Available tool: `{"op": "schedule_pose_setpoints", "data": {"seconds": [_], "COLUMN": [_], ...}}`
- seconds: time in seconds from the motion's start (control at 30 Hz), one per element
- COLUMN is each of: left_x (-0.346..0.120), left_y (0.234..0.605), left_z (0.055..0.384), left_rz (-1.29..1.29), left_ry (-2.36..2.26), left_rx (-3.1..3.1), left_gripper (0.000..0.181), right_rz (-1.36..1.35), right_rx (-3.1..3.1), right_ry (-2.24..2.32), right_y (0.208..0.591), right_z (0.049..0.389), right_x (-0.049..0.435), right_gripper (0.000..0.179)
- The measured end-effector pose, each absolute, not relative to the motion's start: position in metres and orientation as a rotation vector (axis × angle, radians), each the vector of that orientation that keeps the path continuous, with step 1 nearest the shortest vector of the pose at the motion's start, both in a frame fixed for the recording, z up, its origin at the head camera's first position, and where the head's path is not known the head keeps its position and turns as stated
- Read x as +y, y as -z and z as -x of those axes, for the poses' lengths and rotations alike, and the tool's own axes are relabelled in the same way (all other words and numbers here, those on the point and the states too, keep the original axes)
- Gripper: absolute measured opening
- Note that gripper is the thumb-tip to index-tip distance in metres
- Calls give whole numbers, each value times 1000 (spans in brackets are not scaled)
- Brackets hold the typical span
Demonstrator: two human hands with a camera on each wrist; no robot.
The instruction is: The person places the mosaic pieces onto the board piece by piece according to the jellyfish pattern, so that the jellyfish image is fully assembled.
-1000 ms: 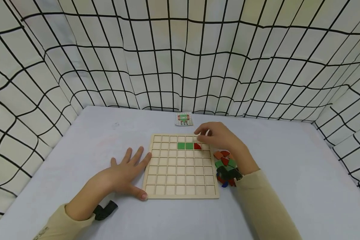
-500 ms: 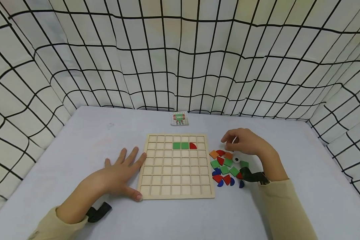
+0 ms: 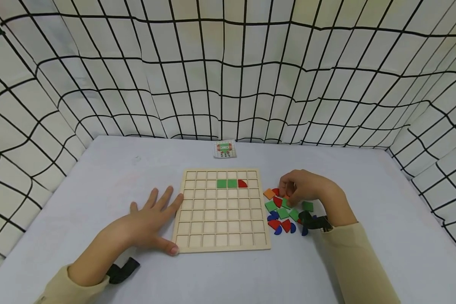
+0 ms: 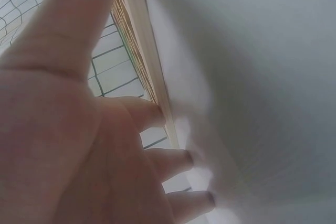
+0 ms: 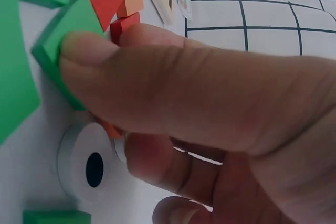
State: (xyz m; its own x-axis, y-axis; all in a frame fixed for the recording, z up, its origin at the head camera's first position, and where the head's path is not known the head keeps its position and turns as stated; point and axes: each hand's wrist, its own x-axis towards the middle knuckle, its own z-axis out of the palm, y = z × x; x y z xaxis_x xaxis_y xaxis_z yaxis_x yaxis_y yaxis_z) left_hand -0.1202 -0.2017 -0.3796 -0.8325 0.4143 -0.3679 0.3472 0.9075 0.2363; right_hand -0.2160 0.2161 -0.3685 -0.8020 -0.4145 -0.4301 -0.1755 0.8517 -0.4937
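My left hand lies with spread fingers at the left side of a square wooden grid board, its thumb and index finger touching the edge. In the board's second row sit two green square tiles and a red quarter-circle tile. My right hand is over the loose pieces right of the board, fingers bent. In the right wrist view its thumb overlaps a green square tile, and its index fingertip is near a red piece; no piece is plainly gripped.
Loose green squares, red wedges, blue half-circles and an orange square lie by the board. A white disc with a black dot is beside my right hand. A pattern card lies behind. Black netting surrounds the table.
My right hand has moved from the board's upper right corner rightward, then down onto the loose pieces. The left hand has stayed at the board's edge. The head view has shifted slightly.
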Motion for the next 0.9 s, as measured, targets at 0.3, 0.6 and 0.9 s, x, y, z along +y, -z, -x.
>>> {"op": "schedule_pose_setpoints", "data": {"seconds": [0.3,0.6,0.9], "left_x": [-204,-204,-206], "left_y": [380,381,380], "left_z": [120,120,118], "left_rz": [-543,-528,-532], "left_ry": [-236,-262,-280], "left_rx": [2637,2636,2640], "left_gripper": [134,134,133], "right_rz": [446,421,412], "right_rx": [2504,2480,2439], "right_ry": [564,574,619], "right_y": [366,365,366], "right_z": [214,213,211], "right_x": [215,212,210], "right_gripper": [18,23,30]}}
